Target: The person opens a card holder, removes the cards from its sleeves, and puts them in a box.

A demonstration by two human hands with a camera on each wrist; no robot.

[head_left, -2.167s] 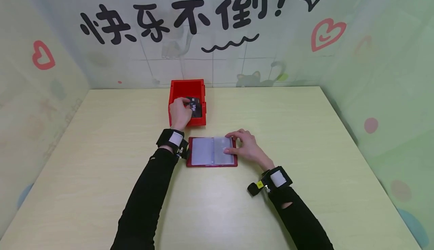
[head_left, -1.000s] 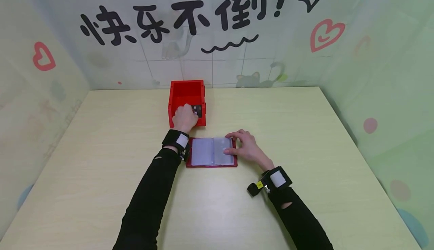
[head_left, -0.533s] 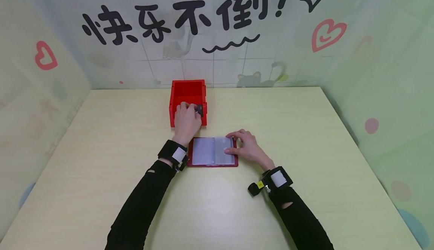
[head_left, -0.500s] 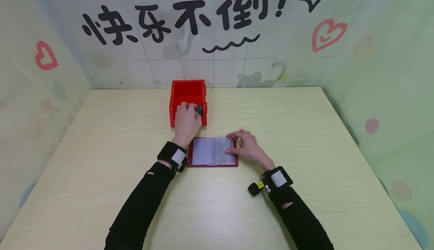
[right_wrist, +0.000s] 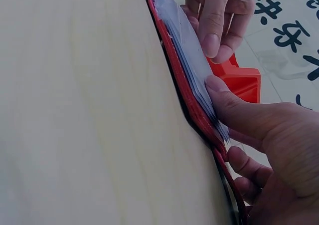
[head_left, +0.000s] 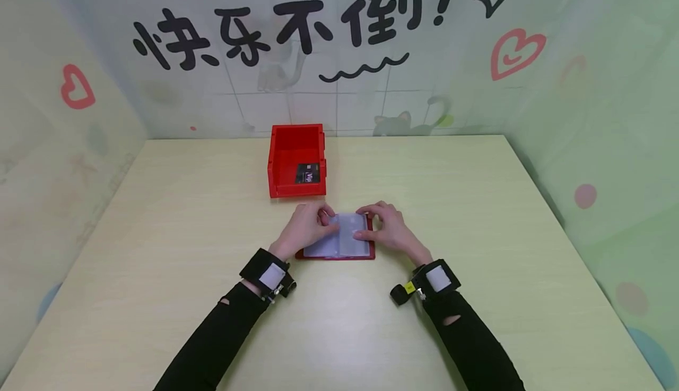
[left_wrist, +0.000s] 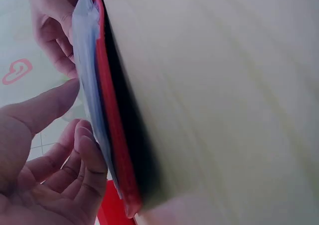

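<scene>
A dark red card holder (head_left: 335, 259) lies opened out on the table, clear plastic sleeves (head_left: 352, 239) facing up. My right hand (head_left: 391, 229) grips its right side, thumb on the sleeves and fingers bent at the far edge. Over its left half is my left hand (head_left: 305, 229), fingers and thumb apart and loosely bent. In the left wrist view, the thumb and fingertips of the left hand (left_wrist: 55, 155) come right up to the sleeve edges, with no card visible between them.
Behind the card holder stands a red bin (head_left: 297, 143), with a black card (head_left: 307, 173) marked "Vip" lying inside at its front right. The pale wooden table (head_left: 451, 190) meets printed fabric walls at the back and sides.
My left hand has left the red bin and come toward me, over the card holder's left half. The black card in the bin is uncovered. My right hand keeps its hold.
</scene>
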